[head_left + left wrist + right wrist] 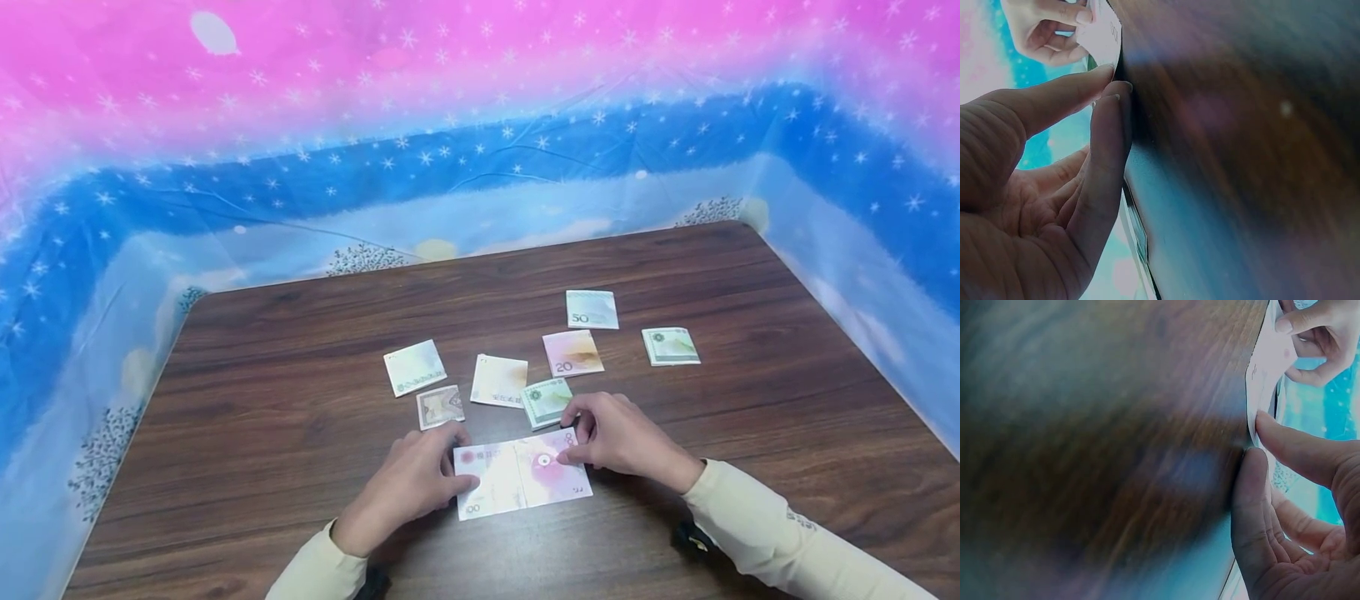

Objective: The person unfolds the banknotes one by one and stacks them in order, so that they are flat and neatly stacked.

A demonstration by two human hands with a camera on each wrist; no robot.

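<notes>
A pink 100 banknote (491, 483), with a crease down its middle, lies spread flat near the front of the table. At its left end, my left hand (408, 475) pinches the edge, thumb on top of the note and forefinger at its side. My right hand (626, 437) pinches the opposite end the same way, its thumb over the pink part. Both thumbs press on the paper (1263, 375) in the right wrist view. Just behind the note, close to the right fingertips, lies a folded green note (546, 402).
More folded notes lie behind the hands: a brownish one (441, 407), a pale green one (415, 367), a yellowish one (499, 381), a 20 (573, 353), a 50 (592, 310) and another green one (670, 347). A patterned cloth (480, 175) hangs around the wooden table (262, 400).
</notes>
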